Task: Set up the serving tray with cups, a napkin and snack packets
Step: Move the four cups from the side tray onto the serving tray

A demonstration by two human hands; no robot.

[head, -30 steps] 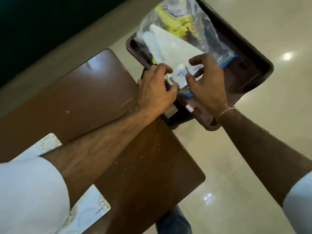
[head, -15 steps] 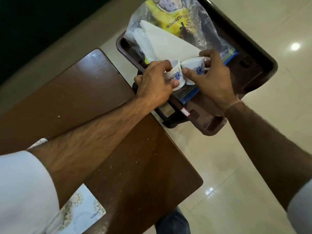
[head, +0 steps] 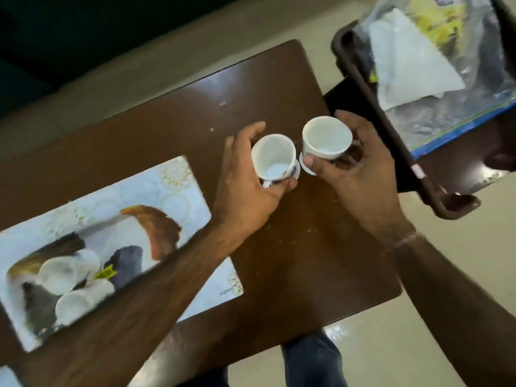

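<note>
Two cups held over the table, one per hand

L hand (head: 245,180) wraps a white cup (head: 273,157), fingers curled round its side; R hand (head: 360,174) grips a 2nd cup (head: 326,138) w/ thumb & fingers. Both cups upright, rims nearly touching, above the brown table (head: 307,261). Dark tray (head: 363,79) w/ napkin (head: 413,62) & snack packets (head: 438,20) sits to the right. Placemat (head: 178,188) lies at left.

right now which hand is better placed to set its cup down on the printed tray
Left. The left hand with its white ceramic cup is nearer the white printed tray; the right hand holds its cup farther away, by the brown plastic tray.
</note>
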